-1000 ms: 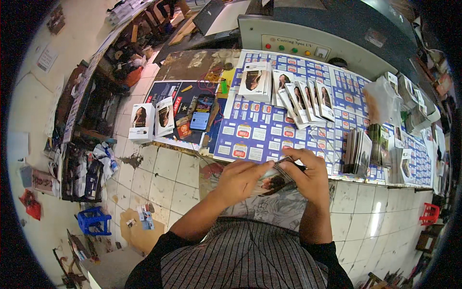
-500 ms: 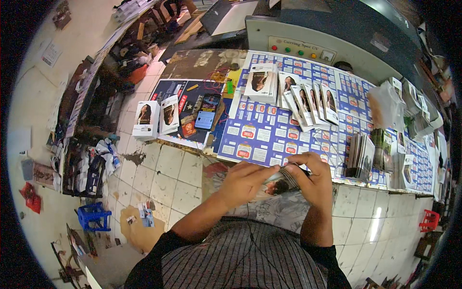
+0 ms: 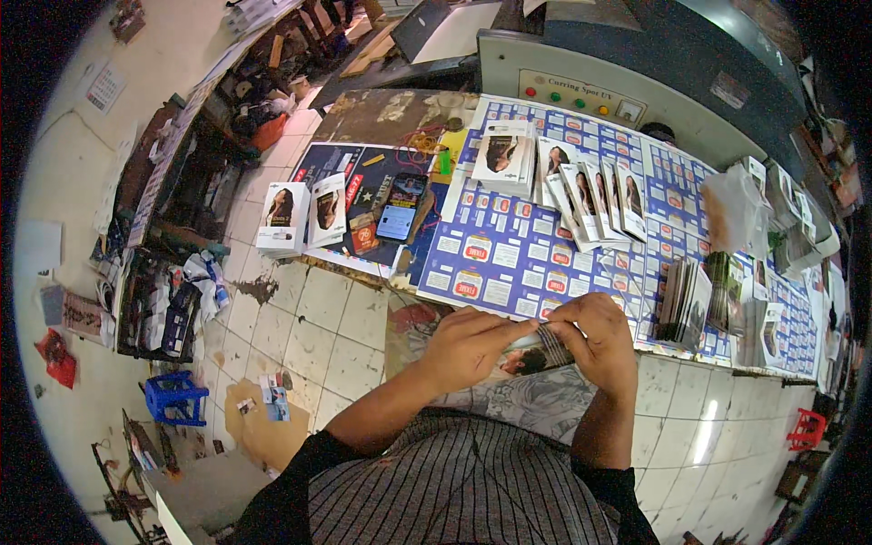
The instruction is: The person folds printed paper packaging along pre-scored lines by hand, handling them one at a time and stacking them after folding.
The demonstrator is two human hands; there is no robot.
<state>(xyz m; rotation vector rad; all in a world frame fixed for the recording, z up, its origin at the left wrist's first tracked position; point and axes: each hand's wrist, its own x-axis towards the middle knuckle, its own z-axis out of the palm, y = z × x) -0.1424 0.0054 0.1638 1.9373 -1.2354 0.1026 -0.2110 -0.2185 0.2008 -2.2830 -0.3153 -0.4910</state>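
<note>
Just in front of the table's near edge, both my hands grip a stack of printed cards (image 3: 525, 361) with a dark-haired figure on the visible side. My left hand (image 3: 465, 350) wraps the stack's left side, its fingers stretched along the top edge. Thumb and fingers of my right hand (image 3: 599, 341) pinch the upper right corner, where several card edges show fanned apart. The two hands' fingertips nearly meet at the top. Beyond them, a fanned group of similar white cards (image 3: 595, 204) lies on the table, beside a thicker white stack (image 3: 502, 154).
A printed blue sheet (image 3: 509, 250) covers the table. To the left are two white stacks (image 3: 282, 218) and a phone (image 3: 400, 209). At right stand upright card bundles (image 3: 683, 304) and a plastic bag (image 3: 732, 209). A grey machine (image 3: 672, 86) with coloured buttons rises behind.
My right fingers have shifted along the stack's upper right corner, and the card edges there show more. The whole view has moved slightly. The cards on the table lie as before.
</note>
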